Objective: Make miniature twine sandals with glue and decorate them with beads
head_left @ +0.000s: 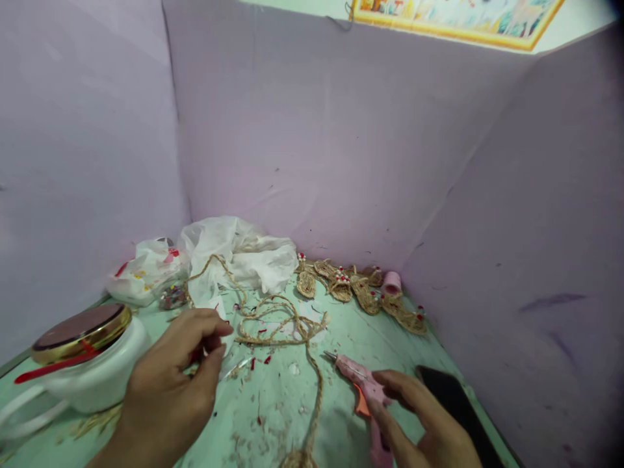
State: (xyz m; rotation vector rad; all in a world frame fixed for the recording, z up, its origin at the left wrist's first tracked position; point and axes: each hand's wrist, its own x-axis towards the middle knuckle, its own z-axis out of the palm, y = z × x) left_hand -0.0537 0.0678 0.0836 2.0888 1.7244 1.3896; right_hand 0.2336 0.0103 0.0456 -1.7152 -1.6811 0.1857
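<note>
My left hand hovers low over the green table, thumb and fingers pinched together on something small that I cannot make out, with a bit of red showing beneath them. My right hand rests at the lower right with its fingers lying on a pink glue gun, whose nozzle points up and left. A loose jute cord coils between the hands and runs down to the bottom edge.
A white jar with a gold lid stands at the left. Crumpled plastic bags lie at the back. Several small woven jute sandals and a pink roll line the far corner. A dark phone lies at the right. Purple partition walls enclose the table.
</note>
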